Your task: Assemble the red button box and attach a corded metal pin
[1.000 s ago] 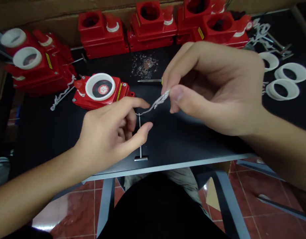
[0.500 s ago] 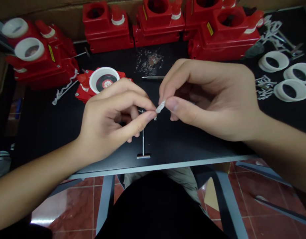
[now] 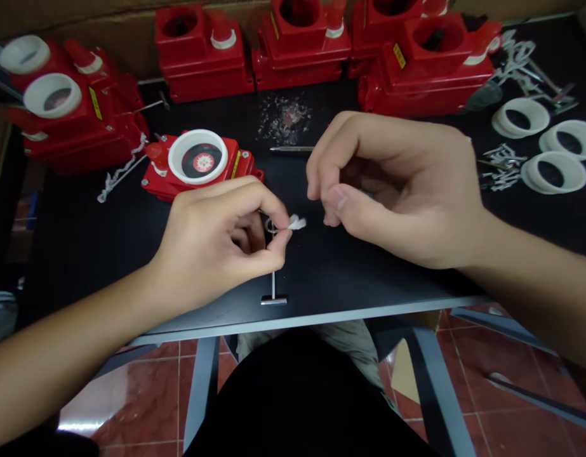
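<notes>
My left hand (image 3: pixel 221 238) pinches a small piece of white cord (image 3: pixel 297 223) between thumb and forefinger. The cord's end sticks out to the right and is slightly blurred. My right hand (image 3: pixel 392 187) hovers a little apart on the right, thumb pressed against its curled fingers, with nothing visible at the tips. Below my left hand lies a metal T-handled tool (image 3: pixel 273 300), its upper part partly covered by the fingers. Behind that hand sits a red housing (image 3: pixel 245 166) with a white ring (image 3: pixel 198 157) on top.
Red housings (image 3: pixel 204 63) line the back of the black table; more (image 3: pixel 78 136) stand at left. White rings (image 3: pixel 557 172) and bits of white cord (image 3: pixel 502 166) lie at right. A metal rod (image 3: pixel 290 150) and scattered scraps (image 3: pixel 286 117) are in the middle.
The white cord has come out of my right fingers and stays in my left hand. My left hand has dropped slightly and moved left, so a gap now separates the hands.
</notes>
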`<state>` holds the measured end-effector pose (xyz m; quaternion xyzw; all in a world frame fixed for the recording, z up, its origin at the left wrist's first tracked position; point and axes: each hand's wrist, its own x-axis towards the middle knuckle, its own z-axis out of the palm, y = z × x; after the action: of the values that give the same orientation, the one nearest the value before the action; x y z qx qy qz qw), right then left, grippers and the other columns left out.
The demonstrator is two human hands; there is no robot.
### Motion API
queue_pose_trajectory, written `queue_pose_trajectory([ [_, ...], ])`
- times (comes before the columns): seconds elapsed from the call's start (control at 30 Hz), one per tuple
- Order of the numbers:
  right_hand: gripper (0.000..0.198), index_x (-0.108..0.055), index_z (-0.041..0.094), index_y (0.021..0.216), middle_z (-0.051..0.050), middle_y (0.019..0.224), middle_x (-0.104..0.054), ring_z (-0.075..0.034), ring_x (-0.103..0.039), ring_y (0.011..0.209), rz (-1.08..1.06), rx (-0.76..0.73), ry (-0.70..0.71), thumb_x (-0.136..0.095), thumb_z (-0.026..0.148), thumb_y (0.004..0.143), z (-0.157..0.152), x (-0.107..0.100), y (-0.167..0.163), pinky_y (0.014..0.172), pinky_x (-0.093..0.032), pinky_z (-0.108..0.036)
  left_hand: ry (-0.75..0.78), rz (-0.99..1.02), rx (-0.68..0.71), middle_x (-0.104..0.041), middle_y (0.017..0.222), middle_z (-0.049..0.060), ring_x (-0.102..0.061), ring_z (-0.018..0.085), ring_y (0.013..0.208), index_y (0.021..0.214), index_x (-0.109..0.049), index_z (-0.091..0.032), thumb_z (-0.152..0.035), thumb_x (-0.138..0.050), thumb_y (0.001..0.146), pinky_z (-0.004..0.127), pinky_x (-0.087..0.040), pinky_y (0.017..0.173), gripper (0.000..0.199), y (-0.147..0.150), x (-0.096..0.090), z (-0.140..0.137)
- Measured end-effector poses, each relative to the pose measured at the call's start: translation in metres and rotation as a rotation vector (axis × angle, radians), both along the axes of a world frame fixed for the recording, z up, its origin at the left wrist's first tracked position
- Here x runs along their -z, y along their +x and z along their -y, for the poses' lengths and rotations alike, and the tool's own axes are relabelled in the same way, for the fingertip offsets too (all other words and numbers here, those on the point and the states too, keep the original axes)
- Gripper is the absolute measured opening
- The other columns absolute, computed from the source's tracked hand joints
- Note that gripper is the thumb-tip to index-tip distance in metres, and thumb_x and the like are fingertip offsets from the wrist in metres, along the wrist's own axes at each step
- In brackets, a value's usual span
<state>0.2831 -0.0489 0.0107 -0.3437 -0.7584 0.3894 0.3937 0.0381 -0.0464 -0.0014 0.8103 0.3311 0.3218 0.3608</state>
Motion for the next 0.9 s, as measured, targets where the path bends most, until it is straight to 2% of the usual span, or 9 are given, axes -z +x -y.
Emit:
queue_pose_trajectory([
  [0.1,0.007,-0.060,0.014,0.091,-0.002,0.095,-0.066,-0.002,-0.060,0.077,-0.012,0.008,0.014,-0.064,0.011,0.097,-0.001,0.003,0.001,0.067,-0.050,-0.019,0.030,-0.013,-0.002,-0.072,0.081,-0.001,-0.064,0.009,0.053,0.092,-0.075,-0.023,-0.019,-0.083,0.094,0.018,-0.051,0.043,0.010,0.000,0.001,0.000],
  [0.17,0.008,-0.062,0.013,0.101,-0.002,0.100,-0.068,-0.002,-0.063,0.076,0.002,-0.020,0.018,-0.067,0.019,0.101,-0.002,0.006,0.003,0.068,-0.052,-0.018,0.004,-0.002,-0.011,-0.072,0.081,-0.001,-0.066,0.010,0.054,0.093,-0.074,-0.023,-0.020,-0.083,0.094,0.019,-0.051,0.043,0.010,-0.001,0.001,0.000],
  [0.27,0.033,-0.067,0.013,0.121,-0.002,0.107,-0.071,-0.001,-0.064,0.075,0.084,-0.087,0.121,-0.080,0.035,0.100,-0.005,0.011,0.004,0.069,-0.055,-0.017,0.012,0.006,0.002,-0.070,0.078,-0.002,-0.065,0.010,0.052,0.093,-0.074,-0.023,-0.019,-0.084,0.093,0.019,-0.049,0.042,0.010,-0.002,0.001,-0.001],
  [0.33,0.027,-0.073,0.016,0.118,-0.001,0.103,-0.073,-0.002,-0.063,0.078,0.152,-0.106,0.246,-0.081,0.035,0.100,-0.005,0.012,0.004,0.070,-0.055,-0.017,0.053,0.002,0.015,-0.069,0.079,-0.002,-0.062,0.008,0.051,0.093,-0.073,-0.023,-0.018,-0.083,0.092,0.018,-0.047,0.042,0.011,-0.003,0.002,-0.001],
  [0.4,0.014,-0.078,0.017,0.106,-0.001,0.094,-0.073,-0.004,-0.063,0.079,0.188,-0.099,0.293,-0.076,0.031,0.103,-0.005,0.010,0.003,0.070,-0.053,-0.016,0.084,-0.007,0.017,-0.070,0.083,-0.002,-0.062,0.008,0.052,0.094,-0.072,-0.023,-0.018,-0.082,0.093,0.019,-0.048,0.043,0.011,-0.003,0.004,-0.001],
  [0.5,0.012,-0.076,0.015,0.097,0.000,0.090,-0.073,-0.002,-0.061,0.075,0.152,-0.066,0.148,-0.079,0.027,0.101,-0.004,0.005,0.002,0.068,-0.051,-0.015,0.092,-0.023,0.009,-0.071,0.086,-0.001,-0.064,0.009,0.054,0.095,-0.072,-0.024,-0.017,-0.081,0.093,0.021,-0.050,0.046,0.011,-0.002,0.005,0.000],
  [0.6,0.018,-0.071,0.015,0.093,0.000,0.090,-0.073,-0.001,-0.061,0.073,0.043,-0.054,-0.043,-0.084,0.025,0.094,-0.004,0.002,0.001,0.064,-0.050,-0.015,0.094,-0.035,0.007,-0.069,0.087,0.000,-0.065,0.009,0.055,0.096,-0.072,-0.023,-0.017,-0.080,0.094,0.022,-0.052,0.047,0.010,-0.002,0.005,0.001],
  [0.67,0.019,-0.066,0.015,0.092,0.001,0.086,-0.070,-0.002,-0.060,0.071,0.005,-0.065,-0.119,-0.084,0.023,0.093,-0.004,0.002,0.001,0.062,-0.049,-0.017,0.097,-0.046,0.006,-0.069,0.088,0.000,-0.065,0.008,0.055,0.097,-0.072,-0.023,-0.018,-0.079,0.095,0.022,-0.053,0.047,0.009,-0.003,0.006,0.001],
  [0.9,0.017,-0.060,0.017,0.088,0.002,0.081,-0.061,-0.003,-0.055,0.068,0.002,-0.053,-0.180,-0.076,0.016,0.093,-0.006,0.002,0.001,0.061,-0.045,-0.020,0.072,-0.051,0.034,-0.070,0.088,0.000,-0.067,0.010,0.057,0.096,-0.074,-0.023,-0.018,-0.080,0.096,0.023,-0.056,0.048,0.008,-0.004,0.005,0.000],
])
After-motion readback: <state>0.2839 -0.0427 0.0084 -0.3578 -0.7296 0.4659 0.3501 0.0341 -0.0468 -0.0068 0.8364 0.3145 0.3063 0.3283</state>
